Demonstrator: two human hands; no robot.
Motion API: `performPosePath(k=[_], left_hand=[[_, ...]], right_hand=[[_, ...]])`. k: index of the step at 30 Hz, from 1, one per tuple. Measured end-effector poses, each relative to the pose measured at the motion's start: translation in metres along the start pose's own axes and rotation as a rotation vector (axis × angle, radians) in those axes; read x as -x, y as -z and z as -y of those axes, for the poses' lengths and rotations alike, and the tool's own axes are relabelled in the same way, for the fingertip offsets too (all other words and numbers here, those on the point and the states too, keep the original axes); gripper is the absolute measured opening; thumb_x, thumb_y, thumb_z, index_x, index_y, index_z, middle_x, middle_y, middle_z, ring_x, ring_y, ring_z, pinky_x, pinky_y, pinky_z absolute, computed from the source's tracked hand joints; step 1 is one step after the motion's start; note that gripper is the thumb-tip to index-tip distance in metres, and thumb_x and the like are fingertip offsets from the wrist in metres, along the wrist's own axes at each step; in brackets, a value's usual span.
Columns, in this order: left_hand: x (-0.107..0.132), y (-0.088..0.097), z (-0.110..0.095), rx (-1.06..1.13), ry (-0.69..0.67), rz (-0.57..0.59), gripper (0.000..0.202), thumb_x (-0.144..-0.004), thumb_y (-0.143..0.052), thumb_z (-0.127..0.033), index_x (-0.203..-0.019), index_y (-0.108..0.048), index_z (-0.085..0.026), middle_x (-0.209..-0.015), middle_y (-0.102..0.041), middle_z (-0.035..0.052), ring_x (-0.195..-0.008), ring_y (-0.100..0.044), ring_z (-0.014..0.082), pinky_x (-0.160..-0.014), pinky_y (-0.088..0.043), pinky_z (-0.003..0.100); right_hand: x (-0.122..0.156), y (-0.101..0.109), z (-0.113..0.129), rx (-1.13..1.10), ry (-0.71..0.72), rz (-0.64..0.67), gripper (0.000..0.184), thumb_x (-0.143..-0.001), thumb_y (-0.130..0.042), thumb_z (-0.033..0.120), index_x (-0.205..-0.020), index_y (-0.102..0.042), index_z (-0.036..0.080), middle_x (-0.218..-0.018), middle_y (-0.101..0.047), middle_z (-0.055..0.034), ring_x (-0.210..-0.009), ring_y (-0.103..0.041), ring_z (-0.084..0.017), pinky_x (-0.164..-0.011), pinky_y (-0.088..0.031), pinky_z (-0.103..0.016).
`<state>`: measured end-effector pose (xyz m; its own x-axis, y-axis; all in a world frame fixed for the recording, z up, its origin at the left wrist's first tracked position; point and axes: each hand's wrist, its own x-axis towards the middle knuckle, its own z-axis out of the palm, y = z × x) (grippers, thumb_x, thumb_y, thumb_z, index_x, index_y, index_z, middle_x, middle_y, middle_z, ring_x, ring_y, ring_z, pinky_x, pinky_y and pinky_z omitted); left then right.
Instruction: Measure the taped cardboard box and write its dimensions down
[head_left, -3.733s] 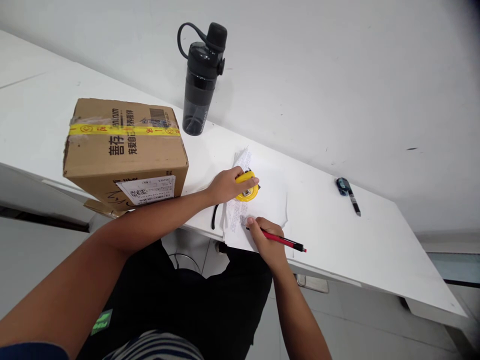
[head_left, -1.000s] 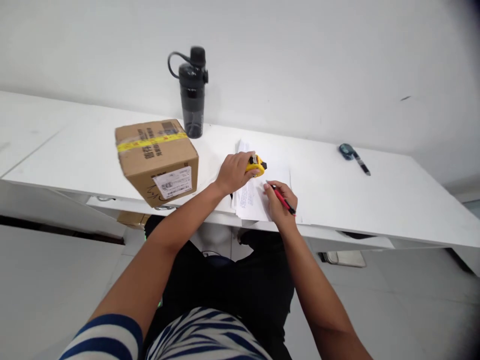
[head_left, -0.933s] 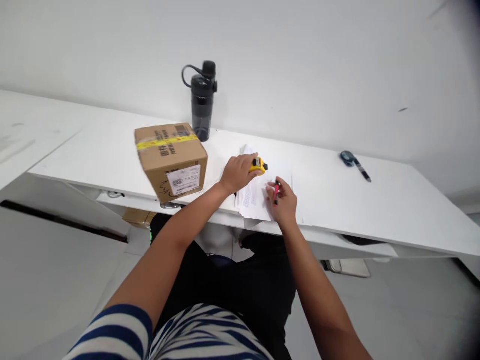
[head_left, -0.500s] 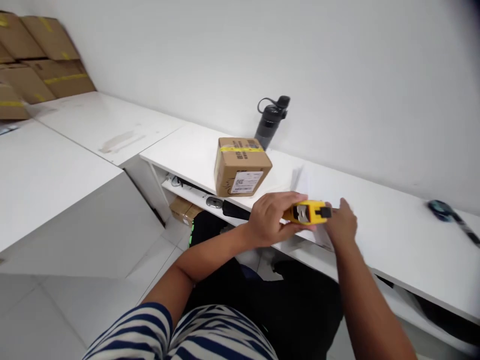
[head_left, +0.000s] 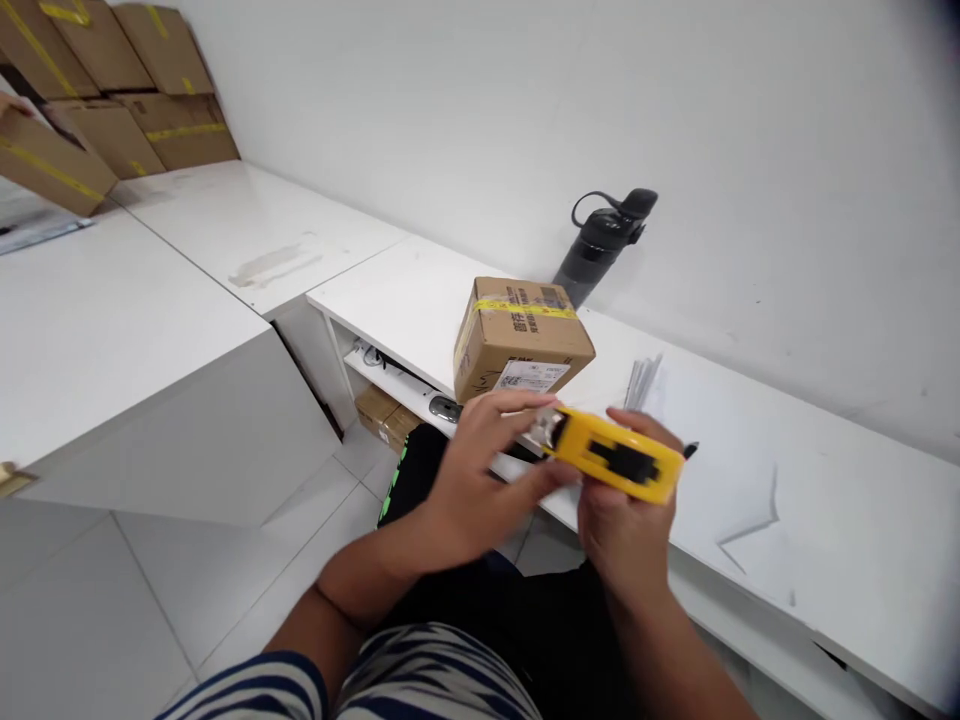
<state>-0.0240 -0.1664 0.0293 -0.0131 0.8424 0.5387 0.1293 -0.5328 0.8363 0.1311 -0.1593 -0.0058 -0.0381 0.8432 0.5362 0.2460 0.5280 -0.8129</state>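
Note:
Both my hands hold a yellow stapler (head_left: 600, 455) above the front edge of the white table. It has a metal piece at its left end and a black inset on the face towards me. My left hand (head_left: 480, 475) pinches the metal end between thumb and fingers. My right hand (head_left: 630, 530) wraps round the other end from below, the thumb along the far side. Just behind my left hand is a taped cardboard box (head_left: 532, 335) with a white label, its lower front partly hidden by my fingers. White papers (head_left: 697, 470) lie to the right.
A dark bottle (head_left: 604, 245) stands behind the box, near the wall. Several taped cartons (head_left: 187, 130) are stacked far left, where another person's hand (head_left: 11, 105) is at a carton (head_left: 52, 165). Below the tabletop runs a shelf (head_left: 397, 380) with small items.
The stapler has turned, its metal end now facing left. My right hand has closed round its body. My view has shifted, and another person's hand with a carton has appeared at left.

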Motion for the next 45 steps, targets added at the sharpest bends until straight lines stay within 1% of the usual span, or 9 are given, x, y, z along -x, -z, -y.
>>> performPosePath(k=[4, 8, 14, 19, 24, 27, 33, 38, 45], left_hand=[[-0.015, 0.022, 0.008, 0.341, 0.488, 0.117, 0.038, -0.067, -0.079, -0.05, -0.076, -0.056, -0.02, -0.076, -0.061, 0.0007, -0.07, -0.058, 0.0143, -0.067, -0.048, 0.029], [-0.035, 0.032, 0.005, 0.413, 0.594, 0.315, 0.042, -0.074, -0.069, -0.056, -0.067, -0.052, -0.018, -0.06, -0.053, -0.0021, -0.056, -0.046, 0.0092, -0.059, -0.04, 0.025], [-0.082, 0.068, -0.01, 0.339, 0.488, 0.105, 0.045, -0.08, -0.059, -0.045, -0.051, -0.036, -0.021, -0.047, -0.037, -0.0046, -0.048, -0.036, 0.0096, -0.064, -0.044, 0.029], [-0.12, 0.094, 0.004, -0.267, 0.587, 0.147, 0.037, -0.078, -0.052, -0.049, -0.056, -0.048, -0.019, -0.059, -0.051, 0.0007, -0.057, -0.046, 0.0137, -0.061, -0.04, 0.029], [-0.135, 0.074, 0.024, -0.725, 0.553, 0.162, 0.041, -0.084, -0.04, -0.052, -0.063, -0.053, -0.02, -0.067, -0.055, 0.0028, -0.065, -0.05, 0.0187, -0.06, -0.036, 0.03], [-0.138, 0.057, 0.031, -0.586, 0.551, 0.306, 0.045, -0.087, -0.037, -0.055, -0.066, -0.052, -0.019, -0.067, -0.053, 0.002, -0.064, -0.049, 0.0169, -0.061, -0.04, 0.03], [-0.145, 0.041, 0.048, -0.309, 0.589, 0.371, 0.048, -0.084, -0.044, -0.061, -0.091, -0.059, -0.016, -0.075, -0.051, 0.0016, -0.063, -0.046, 0.0133, -0.052, -0.043, 0.026], [-0.157, 0.029, 0.062, -0.066, 0.75, 0.412, 0.046, -0.079, -0.055, -0.063, -0.074, -0.048, -0.018, -0.06, -0.036, -0.006, -0.049, -0.033, 0.0072, -0.046, -0.034, 0.022], [-0.187, 0.046, 0.05, -0.221, 0.678, 0.535, 0.043, -0.081, -0.058, -0.054, -0.068, -0.058, -0.013, -0.061, -0.049, -0.0013, -0.048, -0.038, 0.0061, -0.048, -0.03, 0.022]], right_hand=[[-0.061, 0.019, 0.01, 0.066, 0.129, 0.193, 0.058, -0.066, -0.075, 0.065, -0.104, -0.052, 0.027, -0.103, -0.066, -0.0094, -0.1, -0.065, -0.029, -0.087, -0.052, -0.044], [-0.088, 0.031, 0.017, 0.296, 0.105, 0.363, 0.059, -0.06, -0.071, 0.073, -0.096, -0.06, 0.026, -0.086, -0.07, -0.0054, -0.073, -0.066, -0.024, -0.063, -0.051, -0.035], [-0.145, 0.069, 0.003, 0.502, 0.223, -0.037, 0.07, -0.064, -0.052, 0.085, -0.1, -0.062, 0.026, -0.069, -0.068, -0.0044, -0.05, -0.058, -0.021, -0.048, -0.041, -0.031], [-0.181, 0.094, -0.042, 0.555, 0.336, -0.172, 0.067, -0.072, -0.049, 0.081, -0.104, -0.067, 0.026, -0.084, -0.073, -0.0078, -0.053, -0.06, -0.021, -0.053, -0.043, -0.035], [-0.186, 0.085, -0.069, 0.511, 0.366, -0.039, 0.068, -0.071, -0.058, 0.076, -0.12, -0.066, 0.03, -0.099, -0.075, -0.004, -0.069, -0.067, -0.024, -0.057, -0.046, -0.033], [-0.19, 0.08, -0.072, 0.536, 0.247, 0.038, 0.066, -0.074, -0.06, 0.069, -0.128, -0.062, 0.031, -0.098, -0.075, -0.0023, -0.066, -0.065, -0.021, -0.055, -0.045, -0.031], [-0.195, 0.092, -0.062, 0.634, 0.044, 0.159, 0.061, -0.08, -0.052, 0.067, -0.13, -0.06, 0.032, -0.093, -0.074, -0.0028, -0.071, -0.066, -0.022, -0.056, -0.045, -0.03], [-0.197, 0.117, -0.05, 0.638, -0.052, 0.264, 0.061, -0.084, -0.045, 0.068, -0.132, -0.056, 0.033, -0.091, -0.073, -0.0039, -0.071, -0.065, -0.024, -0.056, -0.045, -0.031], [-0.186, 0.117, -0.029, 0.704, 0.183, 0.127, 0.056, -0.084, -0.048, 0.066, -0.126, -0.059, 0.031, -0.099, -0.073, -0.0033, -0.071, -0.065, -0.022, -0.055, -0.042, -0.028]])
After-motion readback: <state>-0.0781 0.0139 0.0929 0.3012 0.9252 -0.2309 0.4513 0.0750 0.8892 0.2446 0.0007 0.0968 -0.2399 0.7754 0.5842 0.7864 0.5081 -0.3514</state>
